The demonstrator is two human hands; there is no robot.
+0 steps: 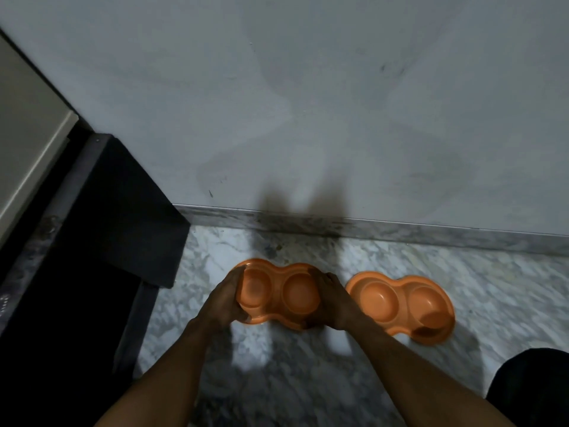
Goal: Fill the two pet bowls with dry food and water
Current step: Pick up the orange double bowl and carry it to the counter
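Head view shows our forearms reaching forward and down from the near edge. Our left grip (226, 298) curls round the left end of an orange double bowl (277, 292), and our right grip (334, 300) curls round its right end. Both wells look empty, and we cannot tell whether it rests on the marble floor (215, 251) or hangs just above it. A second double bowl (403, 306), also empty, lies on the floor just beside our right wrist.

We judge the risks so: smooth plastic held only by its ends may tip or slip, and a swing rightward would knock the second double bowl. Once filled, any tilt would slop water into the food. Farther off stand the skirting (431, 234) and wall (308, 103); no food or water shows.
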